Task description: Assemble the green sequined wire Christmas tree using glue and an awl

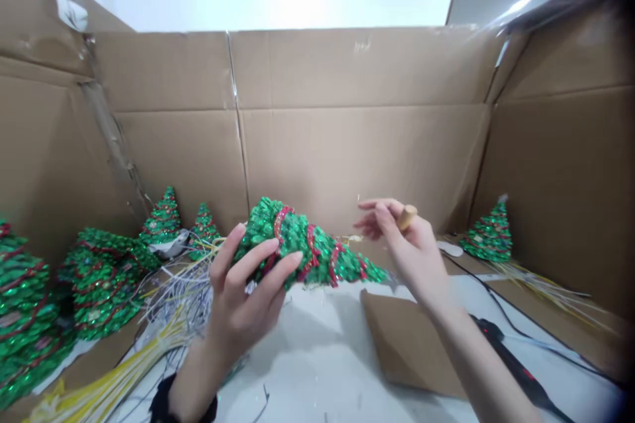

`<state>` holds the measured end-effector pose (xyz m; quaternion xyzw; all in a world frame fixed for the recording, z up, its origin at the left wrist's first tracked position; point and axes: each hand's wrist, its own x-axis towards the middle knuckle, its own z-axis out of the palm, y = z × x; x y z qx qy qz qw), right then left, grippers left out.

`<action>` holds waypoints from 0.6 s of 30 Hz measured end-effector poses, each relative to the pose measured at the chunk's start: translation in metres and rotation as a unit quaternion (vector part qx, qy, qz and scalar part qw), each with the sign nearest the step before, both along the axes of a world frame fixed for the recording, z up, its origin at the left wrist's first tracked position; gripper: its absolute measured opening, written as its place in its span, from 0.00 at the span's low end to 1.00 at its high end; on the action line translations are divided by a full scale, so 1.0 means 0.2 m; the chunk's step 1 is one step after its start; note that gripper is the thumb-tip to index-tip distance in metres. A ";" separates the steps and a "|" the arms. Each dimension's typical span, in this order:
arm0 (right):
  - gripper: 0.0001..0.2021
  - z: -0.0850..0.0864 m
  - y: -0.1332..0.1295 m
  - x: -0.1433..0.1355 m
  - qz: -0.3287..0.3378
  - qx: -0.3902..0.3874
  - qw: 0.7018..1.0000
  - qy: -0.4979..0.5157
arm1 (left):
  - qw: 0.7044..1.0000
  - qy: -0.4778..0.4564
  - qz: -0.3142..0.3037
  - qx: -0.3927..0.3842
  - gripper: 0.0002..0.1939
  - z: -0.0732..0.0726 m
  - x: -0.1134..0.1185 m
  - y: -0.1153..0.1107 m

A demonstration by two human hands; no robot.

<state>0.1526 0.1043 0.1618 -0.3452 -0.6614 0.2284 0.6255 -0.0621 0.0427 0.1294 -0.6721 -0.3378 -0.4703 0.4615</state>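
A small green tinsel tree with red garland bands lies tilted in mid-air, its thin tip pointing right. My left hand grips its wide end, fingers wrapped over the front. Just beyond the tip, my right hand holds a short wooden handle between thumb and palm, with the other fingers stretched to the left. Whatever is at the handle's far end is hidden by the hand. A fine tip shows above the right fingertips.
More green trees stand at the left beside bundled yellow and white wires. Another tree is at the right. A cardboard piece and a black corded tool lie on the white table. Cardboard walls surround it.
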 end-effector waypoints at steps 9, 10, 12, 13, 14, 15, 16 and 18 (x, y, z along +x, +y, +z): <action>0.13 0.10 -0.20 0.06 0.066 -0.041 0.993 0.083 | 0.999 0.010 -0.031 -0.022 0.20 0.12 0.04 -0.14; 0.13 0.11 -0.20 0.06 0.066 -0.044 0.993 0.087 | 0.999 0.014 -0.030 -0.022 0.19 0.13 0.04 -0.15; 0.13 0.11 -0.22 0.07 0.064 -0.045 0.993 0.090 | 0.999 0.023 -0.029 -0.019 0.18 0.15 0.04 -0.16; 0.13 0.11 -0.23 0.07 0.061 -0.045 0.993 0.091 | 0.999 0.028 -0.031 -0.019 0.18 0.15 0.03 -0.17; 0.13 0.12 -0.24 0.06 0.056 -0.045 0.993 0.093 | 0.999 0.034 -0.036 -0.020 0.17 0.16 0.03 -0.17; 0.13 0.13 -0.25 0.06 0.047 -0.043 0.993 0.097 | 0.998 0.041 -0.043 -0.029 0.18 0.17 0.02 -0.17; 0.13 0.14 -0.27 0.05 0.035 -0.039 0.993 0.102 | 0.997 0.047 -0.052 -0.044 0.19 0.18 0.01 -0.18; 0.14 0.15 -0.31 0.05 -0.009 -0.004 0.991 0.131 | 0.992 0.050 -0.071 -0.093 0.22 0.18 0.00 -0.18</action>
